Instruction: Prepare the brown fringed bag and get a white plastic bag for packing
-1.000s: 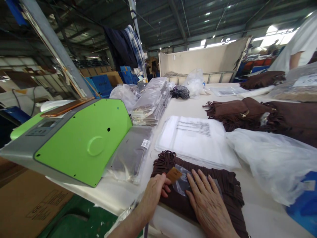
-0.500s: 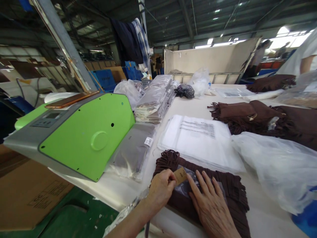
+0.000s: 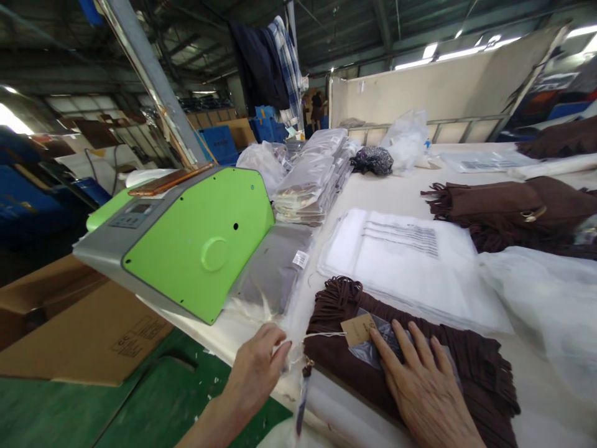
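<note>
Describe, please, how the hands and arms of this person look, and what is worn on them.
The left hand wears no glove or visible ring; its forearm shows no sleeve, watch or bracelet. The right hand is gloveless too, with no ring in sight; the picture's bottom edge cuts off its arm, so any sleeve there cannot be judged.

The right hand [image 3: 426, 386] lies spread on a dark brown, fringed fabric item [image 3: 368, 384], beside a small tan card tag [image 3: 358, 330] on white string [image 3: 326, 334]. Just left of that item is the left hand [image 3: 256, 364], half curled (any grip is unclear); beyond the item, flat white printed plastic sheets [image 3: 401, 255]; farther left, a lime-green-and-grey boxy machine [image 3: 205, 242].
</note>
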### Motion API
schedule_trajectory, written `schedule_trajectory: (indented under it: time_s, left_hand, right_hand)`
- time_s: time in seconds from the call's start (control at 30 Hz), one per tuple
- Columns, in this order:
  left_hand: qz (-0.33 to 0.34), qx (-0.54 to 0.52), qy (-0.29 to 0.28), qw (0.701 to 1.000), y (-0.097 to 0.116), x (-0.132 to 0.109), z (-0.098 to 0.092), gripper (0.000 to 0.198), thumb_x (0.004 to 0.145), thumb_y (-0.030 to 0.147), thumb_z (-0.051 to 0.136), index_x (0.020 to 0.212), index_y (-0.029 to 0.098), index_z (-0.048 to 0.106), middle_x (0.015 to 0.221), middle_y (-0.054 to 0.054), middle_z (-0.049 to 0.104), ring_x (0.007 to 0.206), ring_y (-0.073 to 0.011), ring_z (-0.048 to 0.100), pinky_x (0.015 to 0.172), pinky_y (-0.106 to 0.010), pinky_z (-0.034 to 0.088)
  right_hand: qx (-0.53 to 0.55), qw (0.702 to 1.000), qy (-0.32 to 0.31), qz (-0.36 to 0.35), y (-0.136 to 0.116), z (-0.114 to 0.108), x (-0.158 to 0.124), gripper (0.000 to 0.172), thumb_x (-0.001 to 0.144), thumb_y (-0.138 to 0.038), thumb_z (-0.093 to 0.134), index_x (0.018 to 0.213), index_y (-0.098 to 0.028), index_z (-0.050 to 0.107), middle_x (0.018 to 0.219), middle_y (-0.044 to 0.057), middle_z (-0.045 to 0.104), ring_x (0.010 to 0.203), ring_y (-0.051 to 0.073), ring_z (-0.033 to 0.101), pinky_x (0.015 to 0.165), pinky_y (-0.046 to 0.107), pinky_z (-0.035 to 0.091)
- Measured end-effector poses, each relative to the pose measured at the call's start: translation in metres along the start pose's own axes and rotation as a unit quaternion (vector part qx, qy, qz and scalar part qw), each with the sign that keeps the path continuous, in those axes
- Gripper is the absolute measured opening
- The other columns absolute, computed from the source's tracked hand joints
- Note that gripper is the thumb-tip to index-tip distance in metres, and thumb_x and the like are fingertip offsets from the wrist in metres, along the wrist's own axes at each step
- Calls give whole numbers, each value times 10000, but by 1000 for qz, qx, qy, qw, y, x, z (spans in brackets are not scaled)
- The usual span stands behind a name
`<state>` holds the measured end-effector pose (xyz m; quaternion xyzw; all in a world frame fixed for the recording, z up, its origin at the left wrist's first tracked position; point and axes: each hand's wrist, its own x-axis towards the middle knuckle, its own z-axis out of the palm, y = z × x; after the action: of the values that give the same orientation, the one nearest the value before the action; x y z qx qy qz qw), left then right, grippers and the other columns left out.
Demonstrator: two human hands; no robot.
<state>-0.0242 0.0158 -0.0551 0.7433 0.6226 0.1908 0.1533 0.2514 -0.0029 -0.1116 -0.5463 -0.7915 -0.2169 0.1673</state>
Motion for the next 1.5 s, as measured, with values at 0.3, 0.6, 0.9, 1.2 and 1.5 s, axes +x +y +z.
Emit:
schedule_trajectory:
  time_s: [0.3, 0.6, 0.9, 1.2, 1.5]
  left_hand:
    - [-111, -15, 29, 993, -64, -73, 39, 172, 765, 224, 502, 934, 208, 527, 866, -48, 646, 843, -224, 613, 779, -368, 455]
    - [-192, -519, -166, 816, -27, -37, -31, 768, 534, 521, 783, 1168, 231, 461, 587, 56, 587, 421, -101, 524, 413, -201, 394]
    - [-101, -474, -198, 852, 63, 39, 7, 360, 727, 424, 555, 900, 129, 666, 620, -17, 630, 511, -122, 579, 476, -208, 402]
    - [60, -174, -117, 976, 76, 62, 51, 307, 819, 263, 412, 969, 239, 679, 859, -6, 708, 831, -177, 639, 737, -255, 474]
    - [65, -48, -97, 992, 80, 56, 61, 280, 880, 226, 387, 955, 250, 656, 893, -35, 711, 842, -184, 659, 769, -269, 486]
  right_hand:
    - [10, 1000, -17, 10, 1, 4, -5, 492, 792, -155, 466, 1277, -237, 490, 1336, 176, 433, 1265, 397, 321, 975, 592, 310]
    - [-8, 1000, 14, 3, -1, -4, 3, 481, 771, -115, 446, 1231, -217, 543, 1261, 192, 510, 1174, 403, 436, 902, 584, 384]
    - [3, 999, 11, 33, -5, -7, 3, 450, 753, -181, 498, 1189, -263, 572, 1245, 137, 546, 1193, 349, 435, 954, 542, 364]
    - [-25, 999, 38, 16, -1, -4, 4, 438, 748, -231, 546, 1180, -299, 560, 1110, 121, 593, 1053, 315, 530, 901, 506, 425]
    - [54, 985, 155, 52, 0, -8, 1, 231, 815, -197, 535, 1021, -96, 558, 1061, 171, 523, 1133, 308, 436, 979, 520, 353]
